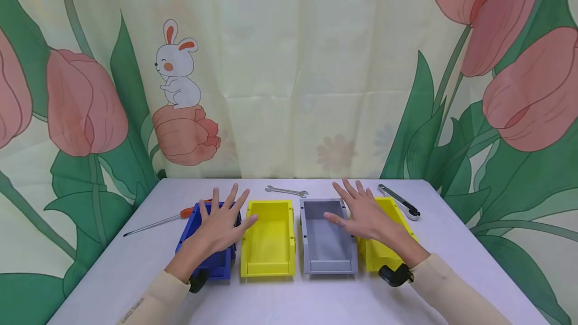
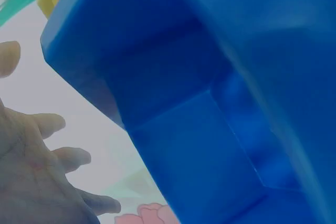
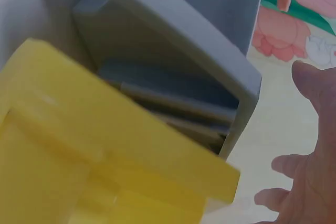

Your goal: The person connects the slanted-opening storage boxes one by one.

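My left hand (image 1: 221,227) is held with fingers spread over the blue bin (image 1: 219,265), holding nothing; its thumb overlaps the edge of the left yellow bin (image 1: 269,234) in the head view. My right hand (image 1: 363,214), fingers also spread and holding nothing, hangs over the gap between the grey bin (image 1: 328,242) and the right yellow bin (image 1: 384,255). In the left wrist view the blue bin (image 2: 178,145) fills most of the picture, beside the open palm. The right wrist view has the yellow bin (image 3: 105,145) in front of the grey bin (image 3: 210,51).
A screwdriver (image 1: 158,224) with an orange handle lies at the left, partly behind the blue bin. Behind the middle bins is a double-ended wrench (image 1: 286,191). A ratchet wrench (image 1: 399,202) with a black handle lies at the back right. A printed curtain (image 1: 298,74) hangs behind the white table (image 1: 280,300).
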Motion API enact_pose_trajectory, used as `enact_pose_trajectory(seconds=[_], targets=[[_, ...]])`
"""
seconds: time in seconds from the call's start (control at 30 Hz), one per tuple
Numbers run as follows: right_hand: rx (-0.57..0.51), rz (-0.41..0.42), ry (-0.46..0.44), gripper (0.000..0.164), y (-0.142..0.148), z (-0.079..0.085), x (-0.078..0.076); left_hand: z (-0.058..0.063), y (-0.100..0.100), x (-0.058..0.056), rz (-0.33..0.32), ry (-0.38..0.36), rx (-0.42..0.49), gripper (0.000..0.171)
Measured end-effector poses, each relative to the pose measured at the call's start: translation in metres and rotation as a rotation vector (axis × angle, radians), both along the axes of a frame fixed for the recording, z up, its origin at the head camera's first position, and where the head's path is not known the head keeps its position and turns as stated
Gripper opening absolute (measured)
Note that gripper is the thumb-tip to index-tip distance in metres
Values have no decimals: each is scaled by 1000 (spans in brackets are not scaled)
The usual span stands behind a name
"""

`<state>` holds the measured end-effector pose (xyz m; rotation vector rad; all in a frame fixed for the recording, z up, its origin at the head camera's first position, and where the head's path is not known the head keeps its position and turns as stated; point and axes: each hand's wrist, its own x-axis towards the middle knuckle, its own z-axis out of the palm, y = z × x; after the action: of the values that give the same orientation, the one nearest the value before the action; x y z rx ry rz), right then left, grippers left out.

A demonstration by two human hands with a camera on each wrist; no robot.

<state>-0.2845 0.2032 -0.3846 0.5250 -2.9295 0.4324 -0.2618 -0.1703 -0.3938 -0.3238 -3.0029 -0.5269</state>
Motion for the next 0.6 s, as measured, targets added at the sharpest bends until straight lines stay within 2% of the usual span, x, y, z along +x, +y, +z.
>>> enact_pose_trajectory(seconds=[0.27, 0.43, 0.6], targets=[[-5, 7, -7, 96, -8, 2, 1, -1, -12, 11, 32, -9, 6, 85], [-14, 27, -37, 97, -17, 3, 0, 2, -26, 23, 44, 10, 27, 85], [-21, 45, -47, 97, -25, 1, 0, 1, -42, 36, 66, -6, 55, 88]])
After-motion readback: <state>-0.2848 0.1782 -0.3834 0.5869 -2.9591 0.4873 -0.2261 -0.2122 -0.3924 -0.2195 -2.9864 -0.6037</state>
